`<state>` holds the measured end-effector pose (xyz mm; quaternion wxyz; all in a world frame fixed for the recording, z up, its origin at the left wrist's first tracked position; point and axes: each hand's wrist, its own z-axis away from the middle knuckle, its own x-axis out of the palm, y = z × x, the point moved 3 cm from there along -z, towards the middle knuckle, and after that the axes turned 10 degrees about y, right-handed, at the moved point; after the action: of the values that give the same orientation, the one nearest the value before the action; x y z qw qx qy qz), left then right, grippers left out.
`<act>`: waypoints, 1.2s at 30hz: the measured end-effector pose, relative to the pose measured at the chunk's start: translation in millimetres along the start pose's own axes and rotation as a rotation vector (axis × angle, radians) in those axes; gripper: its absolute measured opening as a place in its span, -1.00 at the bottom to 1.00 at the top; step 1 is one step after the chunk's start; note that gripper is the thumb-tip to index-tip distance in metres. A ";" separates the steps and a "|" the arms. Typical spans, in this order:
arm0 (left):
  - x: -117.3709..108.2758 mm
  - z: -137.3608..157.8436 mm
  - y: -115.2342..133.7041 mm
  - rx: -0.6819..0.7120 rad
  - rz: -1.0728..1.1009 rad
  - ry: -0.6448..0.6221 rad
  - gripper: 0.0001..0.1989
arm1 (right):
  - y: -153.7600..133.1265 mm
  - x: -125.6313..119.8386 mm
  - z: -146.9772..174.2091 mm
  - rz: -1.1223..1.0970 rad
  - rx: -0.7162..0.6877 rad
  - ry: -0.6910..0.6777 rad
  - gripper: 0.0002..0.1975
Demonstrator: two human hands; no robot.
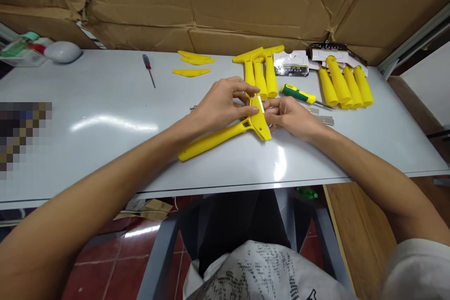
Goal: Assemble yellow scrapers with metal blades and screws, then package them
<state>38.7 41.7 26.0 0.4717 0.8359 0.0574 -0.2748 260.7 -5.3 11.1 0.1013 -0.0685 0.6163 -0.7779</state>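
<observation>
Left hand (227,103): we are pinching the yellow scraper (228,134) by its head (259,123) | right hand (291,115): we are curling it beside the white edge (261,104), grip unclear | location: we are holding the scraper over the tabletop (218,173), near the screwdriver (298,93)

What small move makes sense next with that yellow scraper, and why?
Perhaps press the pale strip snugly against the yellow scraper with the right hand: its fingers are at that edge, while the left hand pinches the scraper's head, which should steady it.
</observation>
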 end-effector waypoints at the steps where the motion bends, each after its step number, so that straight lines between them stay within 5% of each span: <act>1: -0.1 0.5 1.4 -0.011 0.026 0.006 -0.58 | 0.3 -0.5 0.1 0.000 -0.005 -0.001 -0.54; 12: -3.8 -0.5 13.6 -0.122 0.100 0.048 -0.65 | 2.7 -0.2 0.6 0.024 -0.040 0.017 -0.59; 20: -6.2 1.8 21.5 -0.189 0.109 0.058 -0.59 | -3.0 2.5 3.7 0.016 -0.057 0.005 -0.40; 27: -11.8 23.0 43.0 -0.422 0.216 -0.112 -0.54 | -17.4 10.3 19.0 0.048 -0.300 0.182 -0.40; 31: -10.0 27.8 51.4 -0.351 0.240 -0.096 -0.55 | -18.1 11.4 22.4 0.090 -0.405 0.253 -0.34; 36: -16.3 24.7 50.5 -0.279 0.227 -0.065 -0.70 | -25.5 6.5 21.1 0.126 -0.434 0.183 -0.39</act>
<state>32.9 -3.5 62.6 0.6126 0.7542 -0.0152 -0.2360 257.4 -21.1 40.7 0.0759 0.0207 0.7788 -0.6223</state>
